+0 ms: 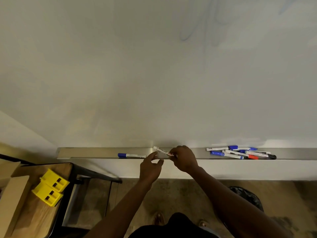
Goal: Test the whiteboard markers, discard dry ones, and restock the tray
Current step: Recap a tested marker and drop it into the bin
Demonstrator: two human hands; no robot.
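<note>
At far left, a wooden desk (pixel 42 194) with a dark frame carries two yellow plastic blocks (pixel 51 188), stacked askew, and a flat cardboard box (pixel 15 194).

Along the foot of the whiteboard (pixel 154 74) runs a long brushed-metal tray (pixel 96 152). One blue-capped white marker (pixel 131 155) lies alone in it, long axis along the tray, cap to the left, just left of the hands.

The left hand (pixel 151 167) is held with thumb and fingers apart, its fingertips touching or just beside the barrel of a white marker with red trim (pixel 161 150); whether they actually pinch it cannot be told. The right hand (pixel 184 158) is curled round the red end of that marker. The marker's long axis tilts up and leftward from the right hand, over the tray. Judged step: the cap is being pulled off or pressed on.

Further right in the tray sits a loose pile of markers (pixel 240 152), roughly seven: mostly blue-capped, one red, one black; an exact count is uncertain. The right hand is nearer this pile.

A dark bin (pixel 247 196) stands on the floor at lower right.
</note>
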